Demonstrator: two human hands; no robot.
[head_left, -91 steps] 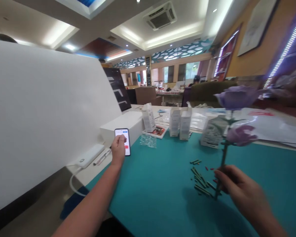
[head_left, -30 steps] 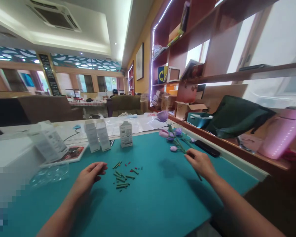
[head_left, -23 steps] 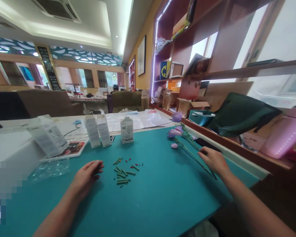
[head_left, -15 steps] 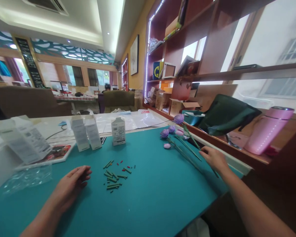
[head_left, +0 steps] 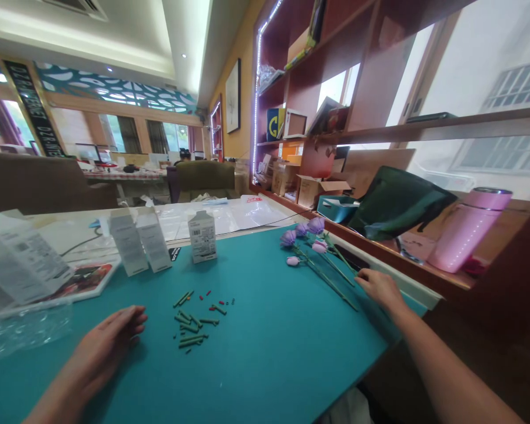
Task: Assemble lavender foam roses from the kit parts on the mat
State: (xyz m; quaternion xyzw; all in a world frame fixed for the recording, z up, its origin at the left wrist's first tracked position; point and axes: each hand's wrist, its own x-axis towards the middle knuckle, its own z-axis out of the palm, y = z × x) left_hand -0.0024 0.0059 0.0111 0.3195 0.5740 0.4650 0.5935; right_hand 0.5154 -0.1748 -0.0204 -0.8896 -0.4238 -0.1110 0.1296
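Note:
My right hand (head_left: 381,290) is at the right side of the teal mat (head_left: 265,365), fingers closed on the green stem end of an artificial purple flower (head_left: 317,225). That flower lies beside several other purple and pink flowers (head_left: 288,238) with long green stems. My left hand (head_left: 110,338) rests over the mat at the left, half curled with thumb and fingers apart and nothing in it. To its right is a loose pile of short green pieces (head_left: 189,324), with a few tiny red ones (head_left: 208,292) near them.
A white carton (head_left: 202,237) stands behind the pile, with two more cartons (head_left: 129,241) to its left. Clear plastic wrapping (head_left: 26,333) and a bigger white box (head_left: 24,259) lie far left. A pink bottle (head_left: 468,229) and a dark green bag (head_left: 401,203) occupy the right ledge.
The flower in my right hand has come down towards the other flowers. My left hand has stayed much the same. The whole view has shifted slightly.

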